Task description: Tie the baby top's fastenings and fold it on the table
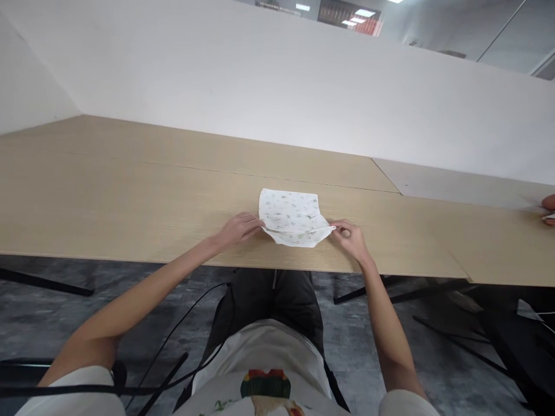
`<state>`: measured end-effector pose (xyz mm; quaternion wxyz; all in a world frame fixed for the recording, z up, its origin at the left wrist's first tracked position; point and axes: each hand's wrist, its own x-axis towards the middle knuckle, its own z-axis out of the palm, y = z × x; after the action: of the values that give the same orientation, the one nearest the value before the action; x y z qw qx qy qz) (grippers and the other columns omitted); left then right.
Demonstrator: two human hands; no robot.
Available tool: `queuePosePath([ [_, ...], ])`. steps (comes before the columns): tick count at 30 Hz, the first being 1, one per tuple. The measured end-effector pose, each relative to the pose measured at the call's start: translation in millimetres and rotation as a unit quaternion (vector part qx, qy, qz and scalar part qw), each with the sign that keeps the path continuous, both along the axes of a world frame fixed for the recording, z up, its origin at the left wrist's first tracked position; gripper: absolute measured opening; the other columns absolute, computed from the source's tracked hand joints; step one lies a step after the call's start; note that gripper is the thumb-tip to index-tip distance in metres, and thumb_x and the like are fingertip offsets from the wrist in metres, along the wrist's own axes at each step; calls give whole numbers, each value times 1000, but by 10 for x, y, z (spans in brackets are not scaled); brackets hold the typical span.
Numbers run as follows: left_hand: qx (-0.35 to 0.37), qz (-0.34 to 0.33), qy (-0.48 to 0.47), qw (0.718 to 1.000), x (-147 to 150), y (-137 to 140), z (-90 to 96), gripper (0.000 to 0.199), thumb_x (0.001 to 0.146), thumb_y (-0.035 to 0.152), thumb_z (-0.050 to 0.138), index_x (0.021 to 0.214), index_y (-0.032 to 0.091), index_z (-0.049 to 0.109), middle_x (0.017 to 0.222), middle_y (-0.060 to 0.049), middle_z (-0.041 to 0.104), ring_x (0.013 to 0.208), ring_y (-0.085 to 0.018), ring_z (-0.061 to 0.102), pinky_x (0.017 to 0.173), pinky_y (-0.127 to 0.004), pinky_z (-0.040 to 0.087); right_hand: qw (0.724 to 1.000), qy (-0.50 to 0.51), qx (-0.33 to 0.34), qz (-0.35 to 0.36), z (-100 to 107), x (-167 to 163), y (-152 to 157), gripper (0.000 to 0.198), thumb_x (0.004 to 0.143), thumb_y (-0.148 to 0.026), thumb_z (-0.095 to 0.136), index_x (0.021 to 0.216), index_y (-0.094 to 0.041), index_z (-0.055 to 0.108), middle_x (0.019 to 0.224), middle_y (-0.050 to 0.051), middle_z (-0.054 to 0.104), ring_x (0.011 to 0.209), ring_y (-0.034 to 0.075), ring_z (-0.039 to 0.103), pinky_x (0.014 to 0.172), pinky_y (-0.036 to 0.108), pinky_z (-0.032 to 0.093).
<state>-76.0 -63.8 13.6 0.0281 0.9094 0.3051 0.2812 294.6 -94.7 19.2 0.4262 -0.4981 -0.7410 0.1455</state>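
Observation:
A white drawstring pouch (290, 209) with a small printed pattern lies flat on the table in front of me, its mouth toward me. A pale cord (299, 232) runs across it near the mouth, where the fabric flares out. My left hand (240, 229) pinches the pouch at the left end of the cord. At the other end, my right hand (350, 238) has thumb and fingertips closed on the cord's looped end and the fabric corner beside it. Both hands rest low, close to the tabletop.
The wood-coloured table (130, 196) runs wide to both sides, backed by a white partition (243, 75). Another person's hand (548, 202) shows at the right edge. A black cable (186, 318) hangs by my legs, and a black chair (498, 335) stands at lower right.

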Motion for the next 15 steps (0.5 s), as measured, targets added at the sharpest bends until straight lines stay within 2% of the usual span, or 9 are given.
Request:
queuePosePath([
  [4,-72,46,-143,986,68,-130,269,33,92,43,45,100,19,67,97,-7,70,90,-19,63,84,-32,48,993,89,-60,-50,239,-21,108,22,73,-33,60,82,-16,71,83,8,71,72,18,61,68,31,48],
  [7,-128,97,-238,958,144,106,359,39,87,49,51,104,17,66,101,-7,69,93,-20,62,84,-31,48,977,156,-126,-67,339,-49,429,27,66,-33,66,84,-14,70,81,8,70,70,18,61,66,29,48],
  [9,-152,126,-277,940,175,375,304,43,84,50,52,107,16,65,99,-7,69,91,-20,62,81,-30,49,968,172,-160,-86,332,-87,689,26,61,-31,67,80,-12,69,75,7,68,65,16,59,62,27,46],
  [11,-175,157,-285,929,181,638,171,42,81,45,53,108,14,64,90,-7,68,83,-19,62,75,-29,49,964,158,-188,-106,274,-145,925,18,58,-27,65,69,-12,67,63,4,63,57,13,54,56,25,41],
  [15,-206,222,-234,924,149,917,-146,36,74,32,54,102,13,65,77,-5,65,72,-18,59,69,-29,47,958,108,-236,-124,97,-274,1214,9,56,-21,60,51,-14,57,47,-2,48,49,10,44,47,23,30],
])
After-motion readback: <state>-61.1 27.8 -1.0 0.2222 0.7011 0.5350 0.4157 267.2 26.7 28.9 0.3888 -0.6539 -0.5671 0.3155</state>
